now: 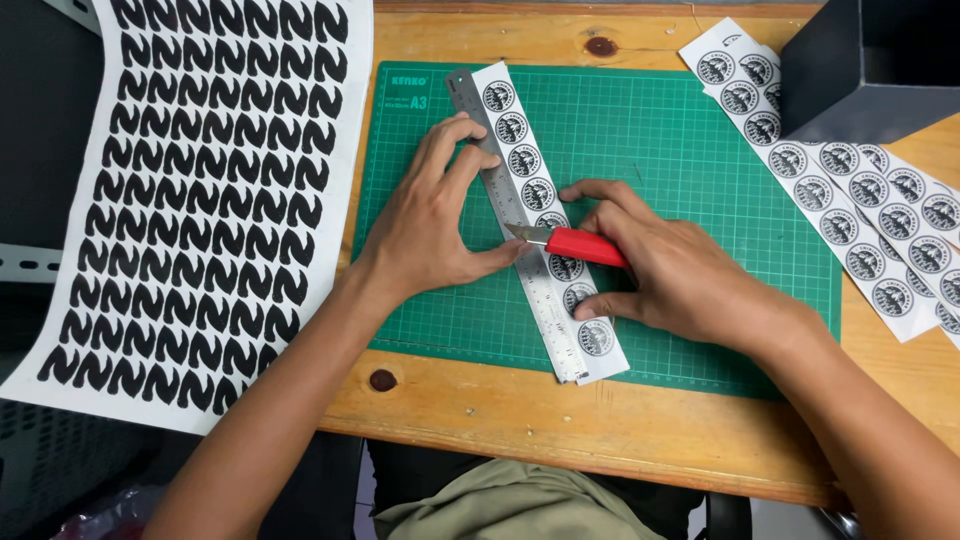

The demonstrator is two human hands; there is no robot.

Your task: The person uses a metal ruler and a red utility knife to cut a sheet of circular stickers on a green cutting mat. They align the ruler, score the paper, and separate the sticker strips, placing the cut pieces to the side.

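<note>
On the wooden worktop (520, 410) a green cutting mat (680, 150) shields the wood from the blade, with a big sheet of black shapes (200, 190) aside to its left. The left hand (425, 225) presses flat, fingers spread, pinning the steel ruler (520, 225) over a strip of round stickers (560, 265) so neither slips. The right hand (670, 275) is clamped on a red knife (575, 243), its tip against the ruler's edge

Wooden table (560, 420), knots visible in the boards. Dark box (860, 60) at far right corner. Light even, soft shadows. Dark floor below.
</note>
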